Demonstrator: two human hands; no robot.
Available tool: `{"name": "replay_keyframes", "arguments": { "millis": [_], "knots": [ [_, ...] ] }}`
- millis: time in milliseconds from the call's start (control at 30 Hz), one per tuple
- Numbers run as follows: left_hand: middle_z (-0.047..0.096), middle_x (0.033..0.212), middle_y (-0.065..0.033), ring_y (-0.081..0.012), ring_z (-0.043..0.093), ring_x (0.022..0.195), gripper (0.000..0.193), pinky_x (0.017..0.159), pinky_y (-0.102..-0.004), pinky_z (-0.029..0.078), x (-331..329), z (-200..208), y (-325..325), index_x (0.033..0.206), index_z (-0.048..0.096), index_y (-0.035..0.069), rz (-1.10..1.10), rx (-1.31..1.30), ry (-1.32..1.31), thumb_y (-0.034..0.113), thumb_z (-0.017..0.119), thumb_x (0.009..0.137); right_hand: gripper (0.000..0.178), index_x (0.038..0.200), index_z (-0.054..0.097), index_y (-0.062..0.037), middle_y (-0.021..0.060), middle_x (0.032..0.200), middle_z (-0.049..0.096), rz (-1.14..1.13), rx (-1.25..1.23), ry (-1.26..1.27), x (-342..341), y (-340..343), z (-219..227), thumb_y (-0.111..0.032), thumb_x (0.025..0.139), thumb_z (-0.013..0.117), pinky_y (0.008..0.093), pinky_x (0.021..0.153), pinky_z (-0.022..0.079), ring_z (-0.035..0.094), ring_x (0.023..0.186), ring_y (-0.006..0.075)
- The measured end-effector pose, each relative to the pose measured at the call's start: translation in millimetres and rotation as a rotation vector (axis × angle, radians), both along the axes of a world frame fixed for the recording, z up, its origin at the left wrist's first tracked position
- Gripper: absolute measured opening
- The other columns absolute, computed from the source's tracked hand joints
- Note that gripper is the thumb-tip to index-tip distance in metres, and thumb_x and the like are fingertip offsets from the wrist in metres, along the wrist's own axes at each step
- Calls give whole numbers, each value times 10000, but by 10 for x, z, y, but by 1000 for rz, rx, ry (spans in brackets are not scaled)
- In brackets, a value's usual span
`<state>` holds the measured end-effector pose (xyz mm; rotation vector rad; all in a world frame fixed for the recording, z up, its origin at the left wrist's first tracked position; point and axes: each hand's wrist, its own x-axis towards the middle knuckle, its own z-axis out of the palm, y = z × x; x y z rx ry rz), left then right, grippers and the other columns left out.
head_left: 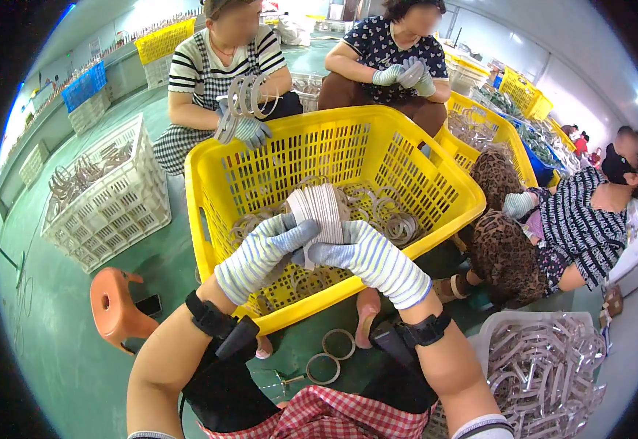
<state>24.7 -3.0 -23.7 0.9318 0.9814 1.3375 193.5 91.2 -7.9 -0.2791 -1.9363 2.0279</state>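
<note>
Between left grip (266,251) and right grip (377,256) I pinch the stack (320,211); it seems light, rather stiff, best held at both edges.

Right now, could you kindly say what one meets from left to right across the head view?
Orange plastic stool, striped-gloved left hand, pale stack of flat pieces, striped-gloved right hand, white plastic bin.

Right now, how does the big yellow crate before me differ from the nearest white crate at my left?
The yellow crate has rounded corners; the white crate has squarer ones. Curved strips lie low in the yellow crate but reach near the white crate's rim. Both have perforated walls.
</note>
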Motion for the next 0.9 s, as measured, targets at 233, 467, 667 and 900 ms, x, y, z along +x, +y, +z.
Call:
{"name": "replay_keyframes", "arguments": {
  "millis": [233, 467, 667, 900],
  "knots": [
    [604, 1098, -65, -170, 600, 1003, 477, 864, -299, 493, 66, 2, -10, 1218, 502, 49, -38, 3, -68, 328, 649, 860, 267, 1056, 643, -14, 29, 971, 675, 109, -99, -35, -41, -90, -57, -164, 838, 681, 278, 885, 451, 604, 916, 116],
    [619, 999, -57, -155, 618, 883, 393, 751, -266, 516, 181, 171, -22, 1175, 514, 66, -2, 42, -242, 294, 632, 877, 270, 1071, 640, -22, 11, 1011, 656, 89, -93, 4, -51, -69, -75, -159, 841, 674, 269, 905, 427, 576, 961, 107],
    [613, 1064, -99, -220, 602, 994, 417, 898, -352, 483, 49, 51, 44, 1170, 523, 26, -13, 126, -350, 294, 633, 871, 318, 1111, 625, -12, 5, 1012, 645, -43, 4, 47, -77, -16, -80, -218, 869, 641, 246, 874, 438, 557, 942, 79],
    [616, 1063, -138, -239, 609, 1000, 451, 917, -365, 482, 77, 36, 48, 1179, 495, 16, 69, 162, -320, 325, 622, 876, 354, 1147, 608, 7, 3, 1015, 635, -152, -60, 78, -118, -1, -165, -238, 891, 619, 225, 864, 438, 549, 929, 56]
  ]
}}
